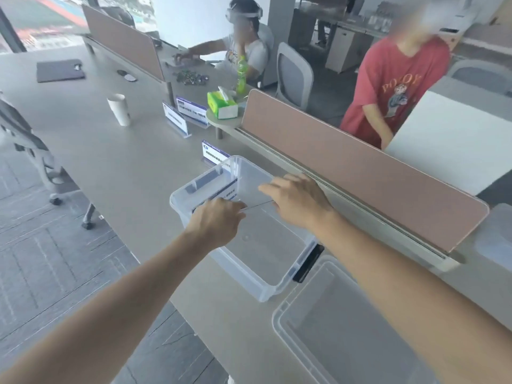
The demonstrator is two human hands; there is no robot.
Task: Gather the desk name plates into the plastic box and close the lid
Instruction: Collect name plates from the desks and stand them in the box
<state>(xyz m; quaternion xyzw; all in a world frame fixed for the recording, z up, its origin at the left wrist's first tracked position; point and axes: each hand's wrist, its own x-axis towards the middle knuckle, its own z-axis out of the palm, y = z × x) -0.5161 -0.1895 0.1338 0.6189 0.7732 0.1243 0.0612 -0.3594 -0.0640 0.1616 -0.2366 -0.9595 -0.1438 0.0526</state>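
Note:
A clear plastic box [266,286] stands open on the desk in front of me. Over its far end I hold a clear name plate [221,189] with a blue and white card. My left hand [216,221] grips the plate's left end, and my right hand [297,200] is at its right end with fingers stretched over it. Just behind the box stands another name plate [214,151]. Two more name plates [175,119] [192,110] stand farther back. The box's clear lid [332,331] lies at the lower right.
A pink partition [360,176] runs along the right of the box. A paper cup [119,109], a green tissue box [222,105] and a green bottle [241,76] stand farther back. Two people sit beyond the partition. An office chair [41,162] is at the left.

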